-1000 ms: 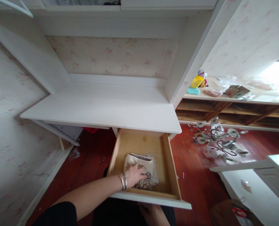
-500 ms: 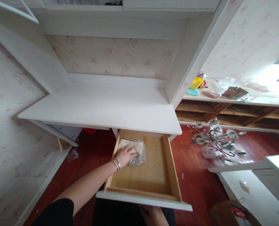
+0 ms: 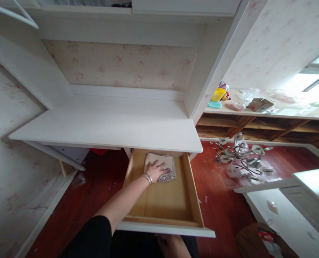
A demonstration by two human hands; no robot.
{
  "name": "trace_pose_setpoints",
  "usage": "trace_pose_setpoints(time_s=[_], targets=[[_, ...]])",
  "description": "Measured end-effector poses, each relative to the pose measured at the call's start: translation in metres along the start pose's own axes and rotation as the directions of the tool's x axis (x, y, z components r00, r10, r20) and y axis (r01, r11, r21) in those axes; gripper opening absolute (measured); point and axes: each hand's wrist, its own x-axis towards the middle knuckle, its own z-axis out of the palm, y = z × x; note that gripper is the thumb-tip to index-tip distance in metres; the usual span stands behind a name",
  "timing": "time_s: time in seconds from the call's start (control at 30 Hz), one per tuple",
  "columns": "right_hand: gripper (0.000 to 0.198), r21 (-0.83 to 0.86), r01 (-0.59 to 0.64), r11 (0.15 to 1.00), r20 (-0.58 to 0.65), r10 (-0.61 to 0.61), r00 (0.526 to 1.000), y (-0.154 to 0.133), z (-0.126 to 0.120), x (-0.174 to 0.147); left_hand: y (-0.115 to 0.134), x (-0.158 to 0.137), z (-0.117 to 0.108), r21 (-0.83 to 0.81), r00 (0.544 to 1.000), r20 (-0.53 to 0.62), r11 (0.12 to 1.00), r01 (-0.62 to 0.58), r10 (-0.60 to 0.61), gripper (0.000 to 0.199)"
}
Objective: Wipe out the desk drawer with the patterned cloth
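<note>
Patterned cloth (image 3: 171,166) under our spread left hand (image 3: 156,172)
Likely pinned to the drawer (image 3: 172,203); unclear whether our right hand (image 3: 174,246) grips.

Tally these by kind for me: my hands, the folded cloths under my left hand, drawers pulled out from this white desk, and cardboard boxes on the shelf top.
Hands: 2, left hand and right hand
Folded cloth: 1
Pulled-out drawer: 1
Cardboard box: 1
Total: 5
</note>
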Motion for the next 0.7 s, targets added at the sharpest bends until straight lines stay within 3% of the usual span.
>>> trace_pose_setpoints(time_s=[0.17, 0.3, 0.5, 0.6, 0.7], targets=[[0.035, 0.034, 0.027, 0.999, -0.024, -0.026, 0.999, -0.006, -0.005, -0.007, 0.048, 0.037, -0.014, -0.032, 1.0, 0.002, 0.999, -0.006, 0.006, 0.095], [0.035, 0.058, 0.027, 0.998, -0.057, -0.024, 0.998, -0.007, -0.005, -0.011, 0.068, 0.041, -0.018, -0.038, 1.0, -0.004, 0.999, -0.009, 0.009, 0.089], [0.033, 0.07, 0.046, 0.996, -0.075, -0.041, 0.996, -0.002, -0.002, -0.011, 0.09, -0.006, -0.003, -0.035, 0.991, 0.004, 0.991, -0.131, 0.131, 0.061], [0.033, 0.081, 0.068, 0.994, -0.061, -0.063, 0.996, -0.003, -0.004, -0.011, 0.111, -0.035, 0.013, -0.042, 0.972, 0.037, 0.973, -0.229, 0.231, 0.06], [0.034, 0.087, 0.079, 0.993, -0.065, -0.073, 0.995, -0.005, -0.006, -0.011, 0.125, -0.054, 0.021, -0.061, 0.966, 0.049, 0.966, -0.249, 0.252, 0.053]])
